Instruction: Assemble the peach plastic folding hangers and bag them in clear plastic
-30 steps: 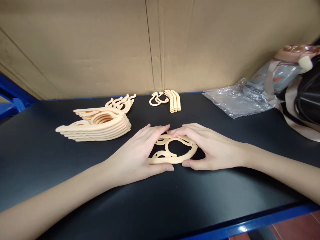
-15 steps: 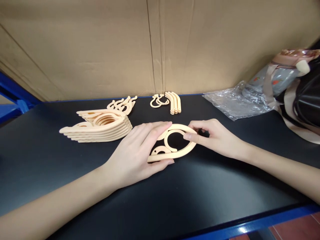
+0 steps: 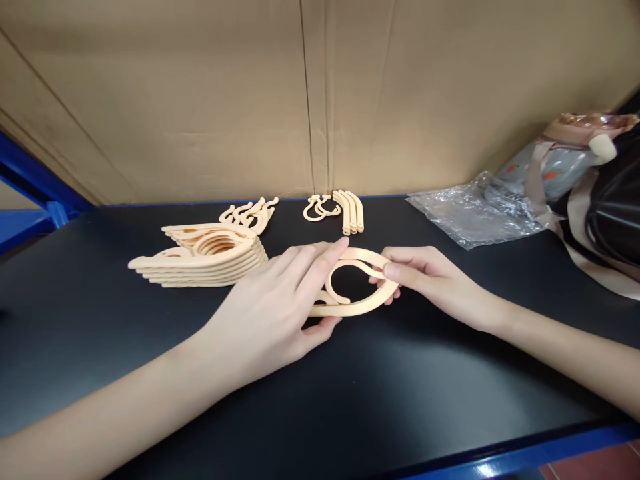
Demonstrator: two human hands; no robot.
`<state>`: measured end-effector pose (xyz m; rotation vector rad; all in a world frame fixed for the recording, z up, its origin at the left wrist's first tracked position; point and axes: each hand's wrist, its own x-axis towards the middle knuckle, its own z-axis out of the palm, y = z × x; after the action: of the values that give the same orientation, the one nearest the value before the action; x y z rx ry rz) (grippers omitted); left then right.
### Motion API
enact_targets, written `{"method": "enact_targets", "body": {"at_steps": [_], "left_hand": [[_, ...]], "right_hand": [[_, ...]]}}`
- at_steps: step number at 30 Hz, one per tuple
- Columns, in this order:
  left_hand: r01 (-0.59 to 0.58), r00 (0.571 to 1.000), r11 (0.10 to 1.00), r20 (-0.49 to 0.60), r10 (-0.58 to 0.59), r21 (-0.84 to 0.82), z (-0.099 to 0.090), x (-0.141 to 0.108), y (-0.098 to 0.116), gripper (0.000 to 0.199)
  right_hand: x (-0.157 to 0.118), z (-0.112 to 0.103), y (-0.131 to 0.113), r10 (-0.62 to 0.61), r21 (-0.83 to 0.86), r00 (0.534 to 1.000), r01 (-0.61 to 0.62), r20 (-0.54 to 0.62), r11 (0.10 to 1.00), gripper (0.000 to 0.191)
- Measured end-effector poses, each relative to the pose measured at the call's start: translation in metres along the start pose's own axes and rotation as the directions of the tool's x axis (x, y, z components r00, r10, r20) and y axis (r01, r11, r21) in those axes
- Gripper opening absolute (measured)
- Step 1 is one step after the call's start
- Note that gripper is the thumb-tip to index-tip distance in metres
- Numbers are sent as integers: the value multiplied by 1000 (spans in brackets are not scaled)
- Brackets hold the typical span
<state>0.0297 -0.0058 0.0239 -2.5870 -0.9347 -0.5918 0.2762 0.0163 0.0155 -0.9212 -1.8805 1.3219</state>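
Between my two hands is a cream plastic folding hanger, folded, with its curved hook lying inside the arms. My left hand wraps over its left part, fingers on the far arm and thumb along the near one, hiding that end. At the rounded right end, my right hand pinches the hanger, thumb on top and fingers beneath. To the left of my left hand stands a neat stack of folded hangers, several deep.
Loose hanger hooks lie behind the stack. Further right are a few more hooks and curved hanger arms. A clear plastic bag, a strapped bottle and a black bag sit at right. Cardboard backs the black tabletop.
My left hand has slid further over the hanger, covering more of its left part. My right thumb has shifted toward the tip, with fingertips now showing underneath. The camera view has moved slightly.
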Motion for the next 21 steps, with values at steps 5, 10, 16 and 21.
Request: {"method": "enact_targets", "body": {"at_steps": [5, 10, 16, 21], "left_hand": [[51, 994, 999, 96, -51, 3, -33, 5, -29, 55], [75, 985, 989, 165, -54, -127, -62, -16, -95, 66], [441, 873, 892, 279, -400, -100, -72, -45, -134, 80], [461, 864, 881, 279, -420, -102, -71, -40, -119, 84]], "right_hand": [[3, -4, 4, -41, -12, 998, 41, -40, 999, 33], [6, -1, 11, 32, -8, 999, -32, -10, 999, 26], [7, 2, 13, 63, -75, 998, -61, 19, 995, 23], [7, 2, 13, 75, -107, 997, -73, 18, 992, 19]]}}
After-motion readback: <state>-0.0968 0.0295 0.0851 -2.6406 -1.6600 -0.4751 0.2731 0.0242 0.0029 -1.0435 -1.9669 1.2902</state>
